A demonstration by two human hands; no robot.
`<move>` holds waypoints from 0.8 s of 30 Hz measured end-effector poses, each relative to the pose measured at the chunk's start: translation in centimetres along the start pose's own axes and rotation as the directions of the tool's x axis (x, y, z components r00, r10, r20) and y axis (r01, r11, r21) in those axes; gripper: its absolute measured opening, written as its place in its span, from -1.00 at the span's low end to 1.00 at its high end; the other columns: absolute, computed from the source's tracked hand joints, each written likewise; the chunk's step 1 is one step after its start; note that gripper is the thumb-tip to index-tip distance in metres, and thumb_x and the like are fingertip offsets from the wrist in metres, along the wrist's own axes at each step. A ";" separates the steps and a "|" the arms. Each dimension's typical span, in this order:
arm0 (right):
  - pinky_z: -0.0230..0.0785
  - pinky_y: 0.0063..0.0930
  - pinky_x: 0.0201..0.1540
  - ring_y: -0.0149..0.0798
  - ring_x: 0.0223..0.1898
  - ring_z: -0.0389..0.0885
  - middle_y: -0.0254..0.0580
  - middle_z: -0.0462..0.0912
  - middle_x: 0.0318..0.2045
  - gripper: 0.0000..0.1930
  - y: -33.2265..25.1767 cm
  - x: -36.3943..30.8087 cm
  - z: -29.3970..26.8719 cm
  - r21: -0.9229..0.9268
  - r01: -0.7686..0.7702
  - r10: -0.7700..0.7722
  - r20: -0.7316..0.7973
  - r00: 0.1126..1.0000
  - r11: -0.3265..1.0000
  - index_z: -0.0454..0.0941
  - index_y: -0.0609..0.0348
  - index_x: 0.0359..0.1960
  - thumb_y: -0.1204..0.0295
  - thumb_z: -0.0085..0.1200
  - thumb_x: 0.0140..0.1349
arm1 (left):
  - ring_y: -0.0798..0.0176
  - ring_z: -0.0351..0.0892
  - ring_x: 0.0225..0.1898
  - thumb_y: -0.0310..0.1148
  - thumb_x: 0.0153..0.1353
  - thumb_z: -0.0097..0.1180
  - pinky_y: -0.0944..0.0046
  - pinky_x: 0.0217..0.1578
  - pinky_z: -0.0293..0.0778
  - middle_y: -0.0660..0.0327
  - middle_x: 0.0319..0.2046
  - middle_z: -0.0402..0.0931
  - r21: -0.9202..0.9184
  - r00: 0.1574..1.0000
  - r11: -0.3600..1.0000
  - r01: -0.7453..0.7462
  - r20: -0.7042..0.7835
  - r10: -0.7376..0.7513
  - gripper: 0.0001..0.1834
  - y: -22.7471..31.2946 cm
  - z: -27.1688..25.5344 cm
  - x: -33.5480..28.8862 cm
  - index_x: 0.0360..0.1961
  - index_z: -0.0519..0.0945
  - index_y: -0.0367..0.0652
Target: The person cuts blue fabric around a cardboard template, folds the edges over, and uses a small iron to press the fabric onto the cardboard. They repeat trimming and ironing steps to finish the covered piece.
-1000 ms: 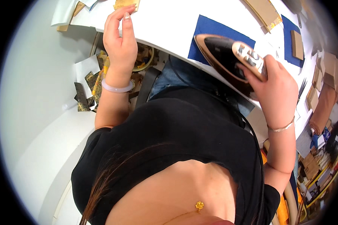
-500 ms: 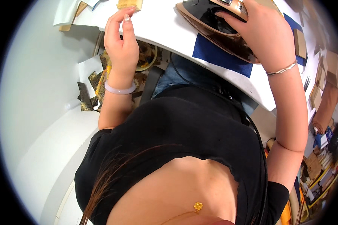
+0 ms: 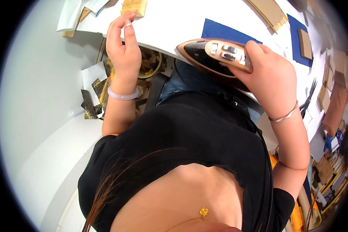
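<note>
My right hand [image 3: 268,73] is wrapped round the handle of a bronze and black clothes iron [image 3: 205,58]. The iron's tip points left, over the near edge of the white table [image 3: 170,27]. Behind the iron a blue piece of cloth [image 3: 228,31] lies flat on the table, its near part hidden. My left hand [image 3: 123,50] is raised at the table's left edge, holding nothing, its fingers loosely bent and apart. Its fingertips are close to a yellow, sponge-like block [image 3: 135,7]; whether they touch it I cannot tell.
A tan board [image 3: 270,13] lies at the back right. Beside it is another blue cloth [image 3: 297,34] with a brown block [image 3: 305,44]. Dark scissors [image 3: 308,98] lie near the right edge. White sheets [image 3: 70,14] rest far left. Below, a bin [image 3: 152,63] holds scraps.
The iron has moved toward me, off most of the blue cloth, and tilted so its handle top shows. The right hand came along with it; the left barely moved.
</note>
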State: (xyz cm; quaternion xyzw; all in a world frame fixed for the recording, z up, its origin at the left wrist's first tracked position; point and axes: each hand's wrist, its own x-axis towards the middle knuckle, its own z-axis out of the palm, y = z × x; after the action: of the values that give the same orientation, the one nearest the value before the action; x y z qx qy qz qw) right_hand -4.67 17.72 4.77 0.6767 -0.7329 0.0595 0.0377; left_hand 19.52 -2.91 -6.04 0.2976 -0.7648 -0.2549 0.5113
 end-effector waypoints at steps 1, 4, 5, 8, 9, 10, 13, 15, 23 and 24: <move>0.58 -0.30 -0.41 -0.09 -0.46 0.72 -0.19 0.69 -0.44 -0.62 0.4 0.2 0.1 -0.004 0.007 -0.007 -0.004 1.000 1.000 0.56 0.06 -0.31 0.05 0.38 0.15 | 0.16 0.62 0.05 -0.45 0.50 -0.01 0.21 0.16 0.46 0.08 -0.01 0.67 0.001 1.000 1.000 -0.003 0.000 0.003 -0.78 0.0 0.1 0.0 -0.03 0.65 -0.31; 0.58 -0.26 -0.43 -0.04 -0.48 0.73 -0.09 0.68 -0.52 -0.56 1.6 2.0 0.2 -0.071 -0.044 0.043 -0.025 0.999 0.996 0.59 0.12 -0.42 -0.04 0.30 0.24 | 0.16 0.63 0.05 -0.45 0.51 -0.02 0.21 0.16 0.47 0.09 -0.02 0.67 -0.006 1.000 1.000 0.007 0.008 -0.007 -0.78 0.4 0.3 0.0 -0.02 0.65 -0.31; 0.58 -0.25 -0.44 -0.03 -0.48 0.73 -0.07 0.68 -0.54 -0.53 2.1 2.6 0.4 -0.093 -0.053 0.049 -0.044 0.998 0.994 0.59 0.13 -0.44 -0.06 0.28 0.26 | 0.16 0.63 0.04 -0.45 0.51 -0.02 0.21 0.16 0.47 0.09 -0.02 0.67 -0.007 1.000 1.000 0.000 0.011 0.000 -0.77 0.6 0.3 -0.1 -0.02 0.65 -0.31; 0.60 -0.25 -0.38 0.03 -0.48 0.72 -0.02 0.70 -0.54 -0.49 3.3 4.0 0.5 -0.100 -0.152 0.148 -0.047 0.988 0.983 0.66 0.14 -0.33 -0.13 0.27 0.26 | 0.17 0.63 0.04 -0.45 0.51 -0.02 0.22 0.15 0.47 0.09 -0.02 0.67 -0.015 1.000 1.000 -0.014 0.009 0.014 -0.77 0.9 0.3 0.0 -0.01 0.65 -0.31; 0.60 -0.25 -0.37 0.03 -0.48 0.72 -0.01 0.70 -0.54 -0.48 3.4 4.4 0.3 -0.077 -0.159 0.154 -0.062 0.986 0.984 0.67 0.14 -0.32 -0.14 0.26 0.27 | 0.17 0.63 0.04 -0.45 0.51 -0.02 0.22 0.15 0.48 0.09 -0.02 0.67 -0.010 1.000 1.000 -0.017 0.001 0.017 -0.77 0.7 0.2 -0.1 -0.01 0.65 -0.31; 0.60 -0.21 -0.33 0.05 -0.41 0.73 0.04 0.71 -0.47 -0.51 3.4 4.8 -0.2 -0.096 -0.229 0.231 0.008 0.973 0.969 0.68 0.16 -0.29 -0.10 0.28 0.25 | 0.17 0.63 0.04 -0.45 0.51 -0.02 0.22 0.15 0.48 0.09 -0.02 0.67 -0.006 1.000 1.000 -0.019 -0.006 0.019 -0.77 0.6 0.0 -0.2 -0.01 0.65 -0.30; 0.58 -0.17 -0.29 0.07 -0.35 0.73 0.10 0.72 -0.41 -0.53 3.1 5.4 -1.1 -0.122 -0.307 0.315 0.054 0.948 0.944 0.70 0.18 -0.27 -0.05 0.31 0.22 | 0.26 0.58 0.10 -0.41 0.56 -0.11 0.23 0.24 0.43 0.12 0.04 0.64 0.024 0.999 1.000 0.006 0.042 -0.007 -0.71 0.9 -0.6 -0.5 0.05 0.62 -0.33; 0.58 -0.25 -0.39 0.03 -0.50 0.71 -0.01 0.69 -0.55 -0.49 3.6 4.1 0.6 -0.083 -0.187 0.176 -0.131 0.976 0.979 0.65 0.16 -0.34 -0.12 0.28 0.26 | 0.26 0.58 0.10 -0.42 0.56 -0.10 0.24 0.23 0.43 0.12 0.04 0.64 0.007 0.999 1.000 0.014 0.049 -0.014 -0.71 0.9 -0.7 -0.6 0.05 0.62 -0.33; 0.59 -0.33 -0.37 -0.11 -0.42 0.74 -0.15 0.71 -0.45 -0.64 1.7 -2.0 -0.8 -0.054 -0.122 0.124 0.046 0.991 0.991 0.59 0.10 -0.31 0.09 0.40 0.16 | 0.08 0.66 0.05 -0.49 0.48 -0.01 0.20 0.12 0.50 0.05 -0.01 0.67 0.038 0.965 0.999 0.007 0.260 -0.016 -0.75 1.4 0.2 -0.6 0.05 0.65 -0.25; 0.58 -0.34 -0.37 -0.12 -0.41 0.74 -0.16 0.70 -0.44 -0.64 1.7 -2.4 -1.4 -0.035 -0.113 0.115 0.078 0.990 0.993 0.59 0.09 -0.31 0.09 0.40 0.16 | 0.04 0.66 0.06 -0.50 0.48 -0.03 0.20 0.12 0.50 0.03 -0.01 0.66 0.037 0.958 0.999 0.017 0.286 -0.027 -0.74 1.8 0.8 -0.6 0.07 0.64 -0.24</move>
State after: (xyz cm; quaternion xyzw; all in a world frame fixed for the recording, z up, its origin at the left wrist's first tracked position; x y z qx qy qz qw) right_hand -6.19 20.42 5.76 0.6348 -0.7722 0.0234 0.0151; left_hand 18.58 -1.16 -5.42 0.2746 -0.8316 -0.2879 0.3875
